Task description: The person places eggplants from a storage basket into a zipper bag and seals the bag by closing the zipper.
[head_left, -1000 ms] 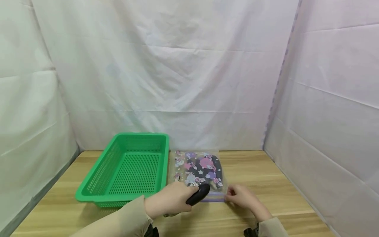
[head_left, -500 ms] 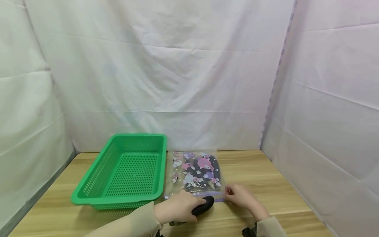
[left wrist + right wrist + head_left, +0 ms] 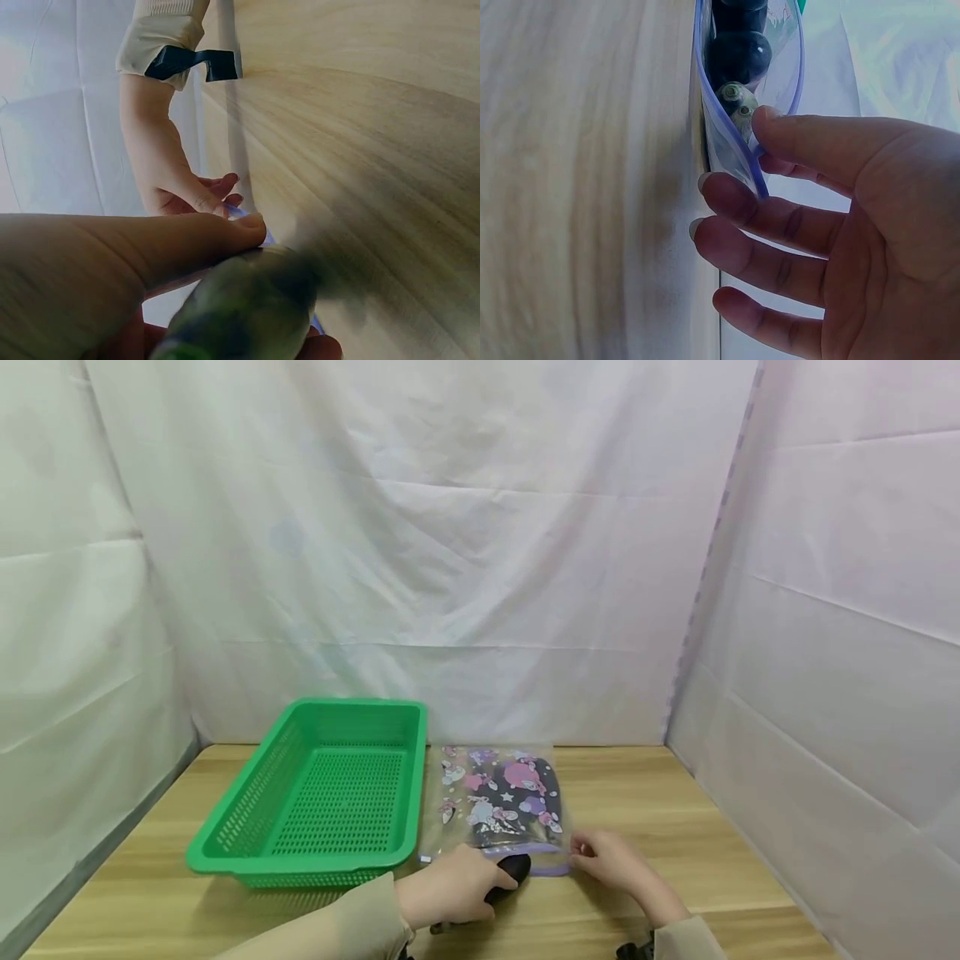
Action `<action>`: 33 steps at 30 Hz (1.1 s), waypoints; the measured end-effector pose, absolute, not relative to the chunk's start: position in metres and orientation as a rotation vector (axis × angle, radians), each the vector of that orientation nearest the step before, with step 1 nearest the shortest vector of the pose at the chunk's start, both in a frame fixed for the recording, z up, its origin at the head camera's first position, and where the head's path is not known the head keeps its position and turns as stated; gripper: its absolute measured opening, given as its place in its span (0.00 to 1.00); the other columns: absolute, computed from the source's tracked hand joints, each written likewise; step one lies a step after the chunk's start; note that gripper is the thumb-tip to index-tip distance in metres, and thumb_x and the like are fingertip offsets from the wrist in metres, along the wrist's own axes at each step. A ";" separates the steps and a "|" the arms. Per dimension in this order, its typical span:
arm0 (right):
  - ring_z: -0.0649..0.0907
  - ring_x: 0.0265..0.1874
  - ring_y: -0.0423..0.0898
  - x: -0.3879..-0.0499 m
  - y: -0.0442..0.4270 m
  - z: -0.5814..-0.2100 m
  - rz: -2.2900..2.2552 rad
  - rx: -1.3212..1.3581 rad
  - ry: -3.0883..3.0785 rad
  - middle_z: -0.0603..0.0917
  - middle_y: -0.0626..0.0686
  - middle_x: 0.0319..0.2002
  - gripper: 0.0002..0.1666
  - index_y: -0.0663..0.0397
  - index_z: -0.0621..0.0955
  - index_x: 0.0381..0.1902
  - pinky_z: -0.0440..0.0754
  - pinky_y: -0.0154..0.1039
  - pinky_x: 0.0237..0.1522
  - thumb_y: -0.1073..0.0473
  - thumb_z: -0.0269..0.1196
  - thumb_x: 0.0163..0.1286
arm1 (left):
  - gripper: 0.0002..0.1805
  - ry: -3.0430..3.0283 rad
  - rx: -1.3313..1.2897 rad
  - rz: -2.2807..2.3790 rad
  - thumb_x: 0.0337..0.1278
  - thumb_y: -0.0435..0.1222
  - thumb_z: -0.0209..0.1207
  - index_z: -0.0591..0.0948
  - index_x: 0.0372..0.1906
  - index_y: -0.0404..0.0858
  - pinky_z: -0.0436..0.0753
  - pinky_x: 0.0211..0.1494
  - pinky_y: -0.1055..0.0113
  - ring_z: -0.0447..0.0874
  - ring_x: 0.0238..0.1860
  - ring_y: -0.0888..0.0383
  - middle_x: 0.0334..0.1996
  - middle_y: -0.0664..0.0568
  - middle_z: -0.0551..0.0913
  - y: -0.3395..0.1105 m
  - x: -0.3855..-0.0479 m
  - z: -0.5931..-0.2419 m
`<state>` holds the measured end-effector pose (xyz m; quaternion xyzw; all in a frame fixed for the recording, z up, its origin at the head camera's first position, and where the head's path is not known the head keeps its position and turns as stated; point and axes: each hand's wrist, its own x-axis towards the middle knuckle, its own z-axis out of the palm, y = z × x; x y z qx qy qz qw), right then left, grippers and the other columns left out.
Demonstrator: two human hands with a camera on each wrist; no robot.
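Note:
My left hand [image 3: 453,885] grips a black eggplant [image 3: 514,866] whose front end is at the mouth of a zip bag [image 3: 501,797]. In the left wrist view the eggplant's near end [image 3: 240,307] looks green and blurred, with the thumb along it. The bag lies flat, clear with pink and purple cartoon prints and a purple zip rim; dark things fill it. My right hand [image 3: 607,858] pinches the rim's right corner. Through the parted mouth, the right wrist view shows glossy black bodies [image 3: 739,56] and pale green rounded ends [image 3: 735,97].
A green perforated basket [image 3: 337,867] with nothing in it stands left of the bag, close beside it. The wooden table [image 3: 675,827] ends at white cloth [image 3: 480,568] behind and at both sides.
The left hand has moved slightly down and right, bringing the eggplant from over the bag's front to its mouth. The right hand still pinches the rim, and the mouth now looks wider.

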<state>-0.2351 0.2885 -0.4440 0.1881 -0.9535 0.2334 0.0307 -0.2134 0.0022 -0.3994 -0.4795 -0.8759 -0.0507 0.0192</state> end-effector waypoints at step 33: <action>0.67 0.18 0.35 -0.235 0.290 -0.438 0.737 0.620 -2.986 0.70 0.40 0.19 0.13 0.42 0.74 0.23 0.66 0.34 0.21 0.56 0.66 0.65 | 0.10 -2.665 -0.914 -0.025 0.35 0.31 0.70 0.78 0.21 0.44 0.72 0.13 0.61 0.78 0.19 0.52 0.16 0.52 0.77 -0.026 -0.180 -0.398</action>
